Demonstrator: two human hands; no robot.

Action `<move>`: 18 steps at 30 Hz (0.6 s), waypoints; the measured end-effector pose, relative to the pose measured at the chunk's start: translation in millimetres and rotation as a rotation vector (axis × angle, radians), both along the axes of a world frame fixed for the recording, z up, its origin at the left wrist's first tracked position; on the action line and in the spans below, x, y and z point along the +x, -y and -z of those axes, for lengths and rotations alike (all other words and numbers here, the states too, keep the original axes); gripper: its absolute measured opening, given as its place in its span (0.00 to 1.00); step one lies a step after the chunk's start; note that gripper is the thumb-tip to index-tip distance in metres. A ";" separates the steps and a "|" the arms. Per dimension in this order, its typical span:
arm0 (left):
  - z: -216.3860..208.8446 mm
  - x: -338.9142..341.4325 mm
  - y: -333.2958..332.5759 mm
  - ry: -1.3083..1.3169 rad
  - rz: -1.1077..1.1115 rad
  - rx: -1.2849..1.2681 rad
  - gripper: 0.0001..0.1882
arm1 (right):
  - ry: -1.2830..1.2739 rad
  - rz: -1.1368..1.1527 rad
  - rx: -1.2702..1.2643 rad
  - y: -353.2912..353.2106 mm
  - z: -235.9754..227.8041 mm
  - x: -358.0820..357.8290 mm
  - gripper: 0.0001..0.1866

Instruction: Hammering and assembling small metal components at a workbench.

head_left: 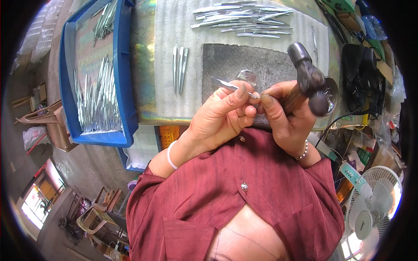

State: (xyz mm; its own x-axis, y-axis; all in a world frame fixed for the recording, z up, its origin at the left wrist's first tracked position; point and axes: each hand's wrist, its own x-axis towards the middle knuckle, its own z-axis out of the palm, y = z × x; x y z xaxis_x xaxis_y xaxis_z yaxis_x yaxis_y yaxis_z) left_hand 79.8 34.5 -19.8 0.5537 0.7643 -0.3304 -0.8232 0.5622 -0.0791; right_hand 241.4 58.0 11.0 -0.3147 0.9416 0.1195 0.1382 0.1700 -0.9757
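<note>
Your left hand (pixel 226 105) was nearly closed, its thumb and fingers pinching a slim, silvery metal piece (pixel 234 87) with a pointed dark tip. That piece slanted in front of your chest, above the near part of a rough, dark grey slab (pixel 226 61), its tip toward the upper left. Your right hand (pixel 289 114) was curled round the brown handle of a hammer with a dark, rounded metal head (pixel 305 71), which stood up beyond your knuckles. The right thumb and forefinger came together at the near end of the piece, close against the left fingertips; you could not tell whether they gripped it.

A clear, rounded, shiny object (pixel 246 77) sat on the slab, just beyond your left hand. The slab lay on a white foam sheet (pixel 174 108) over the surface (pixel 145 65). Left of the slab, three slender silvery pieces (pixel 180 69) lay side by side; beyond it was a loose pile of similar metal pieces (pixel 244 19). Farther left stood a blue plastic tray (pixel 125 78) holding many more.
</note>
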 end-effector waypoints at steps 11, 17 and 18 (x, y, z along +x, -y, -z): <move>-2.9 -6.3 5.5 -0.213 -0.086 0.008 0.07 | 0.080 -0.065 -0.082 -12.9 -9.5 3.3 0.19; -3.3 -30.8 8.2 -0.363 -0.263 0.142 0.07 | 0.428 -0.098 0.078 -21.2 -1.5 10.7 0.24; -5.0 -31.5 7.9 -0.395 -0.258 0.151 0.07 | 0.408 -0.107 0.100 -22.0 0.6 7.4 0.22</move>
